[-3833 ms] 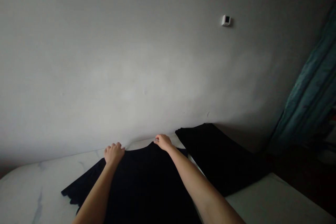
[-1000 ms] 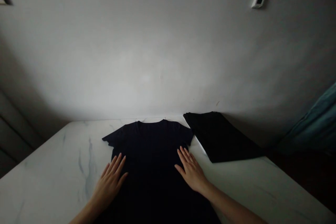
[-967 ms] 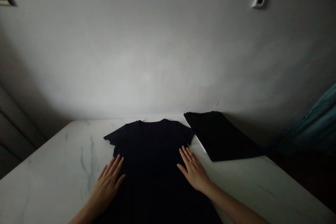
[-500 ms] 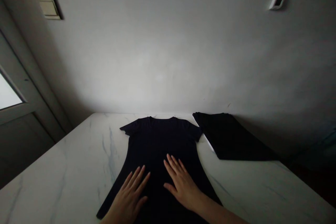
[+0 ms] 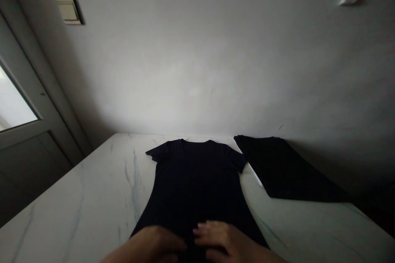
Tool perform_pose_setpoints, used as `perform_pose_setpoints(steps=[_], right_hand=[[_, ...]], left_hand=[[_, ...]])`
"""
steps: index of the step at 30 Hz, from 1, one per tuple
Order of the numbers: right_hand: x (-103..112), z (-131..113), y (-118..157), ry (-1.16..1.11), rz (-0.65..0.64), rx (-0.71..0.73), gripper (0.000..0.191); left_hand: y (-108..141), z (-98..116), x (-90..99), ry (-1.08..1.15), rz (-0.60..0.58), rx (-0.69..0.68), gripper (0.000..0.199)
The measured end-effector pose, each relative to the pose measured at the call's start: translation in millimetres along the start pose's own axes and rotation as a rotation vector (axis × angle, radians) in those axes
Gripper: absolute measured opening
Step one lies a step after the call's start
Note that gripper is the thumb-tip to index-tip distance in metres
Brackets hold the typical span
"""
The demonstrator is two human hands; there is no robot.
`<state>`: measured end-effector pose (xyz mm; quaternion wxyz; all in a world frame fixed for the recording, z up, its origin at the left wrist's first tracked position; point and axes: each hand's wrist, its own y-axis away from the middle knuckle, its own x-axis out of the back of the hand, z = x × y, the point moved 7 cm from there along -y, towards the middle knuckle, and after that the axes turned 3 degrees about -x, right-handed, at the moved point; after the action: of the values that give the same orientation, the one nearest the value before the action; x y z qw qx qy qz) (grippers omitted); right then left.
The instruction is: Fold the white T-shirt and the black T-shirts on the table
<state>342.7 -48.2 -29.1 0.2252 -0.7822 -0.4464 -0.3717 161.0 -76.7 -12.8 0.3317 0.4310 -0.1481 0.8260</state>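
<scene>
A dark short-sleeved T-shirt point(image 5: 197, 185) lies spread flat on the white marbled table, its neckline toward the wall. Over its lower part is my left hand point(image 5: 154, 242), fingers pointing inward to the right, slightly bent and blurred. My right hand point(image 5: 219, 238) is opposite it, fingers stretched inward to the left with the thumb apart below. Neither hand shows a grip on the cloth; whether the fingertips touch it is hard to see. The shirt's hem is out of view at the bottom.
A folded black cloth point(image 5: 286, 172) lies at the table's back right, against the shirt's right sleeve, with a white edge under it. The marbled table point(image 5: 101, 185) meets the wall at the back. A door point(image 5: 33, 131) stands at left; a switch point(image 5: 69, 11) is on the wall.
Both hands have drawn back toward me down the shirt, and their fingers have turned from pointing forward to pointing inward. The view has shifted slightly.
</scene>
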Motion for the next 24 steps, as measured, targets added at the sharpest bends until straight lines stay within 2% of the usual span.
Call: perform_pose_setpoints(steps=[3, 6, 8, 10, 12, 14, 17, 19, 21, 24], right_hand=[[43.4, 41.5, -37.6, 0.15, 0.297, -0.306, 0.046], [63.1, 89.8, -54.0, 0.339, 0.384, -0.503, 0.06], [65.4, 118.0, -46.3, 0.402, 0.367, -0.569, 0.066], [64.7, 138.2, -28.7, 0.424, 0.347, -0.591, 0.067], [64.6, 151.0, -12.5, 0.431, 0.338, -0.616, 0.069], [67.4, 157.2, -9.5, 0.435, 0.341, -0.66, 0.072], [76.7, 151.1, -42.2, 0.445, 0.365, -0.653, 0.068], [81.2, 137.7, -80.7, 0.444, 0.354, -0.534, 0.062], [81.0, 125.7, -114.7, 0.43, 0.292, -0.392, 0.058], [79.0, 126.5, -133.0, 0.403, 0.216, -0.313, 0.056]], left_hand=[[-71.0, -15.4, 43.5, -0.141, 0.209, 0.073, 0.043], [-128.8, -61.6, 55.4, -0.36, 0.257, 0.153, 0.051], [-140.4, -99.7, 56.9, -0.461, 0.272, 0.221, 0.053], [-131.2, -133.6, 59.1, -0.53, 0.311, 0.294, 0.054], [-114.1, -155.3, 61.4, -0.587, 0.366, 0.349, 0.054], [-104.7, -161.6, 62.6, -0.647, 0.406, 0.383, 0.056], [-118.8, -148.9, 63.8, -0.718, 0.432, 0.423, 0.057], [-140.9, -134.6, 64.0, -0.723, 0.437, 0.383, 0.055], [-158.0, -128.9, 65.0, -0.712, 0.447, 0.332, 0.054], [-156.2, -149.1, 69.9, -0.711, 0.499, 0.37, 0.052]])
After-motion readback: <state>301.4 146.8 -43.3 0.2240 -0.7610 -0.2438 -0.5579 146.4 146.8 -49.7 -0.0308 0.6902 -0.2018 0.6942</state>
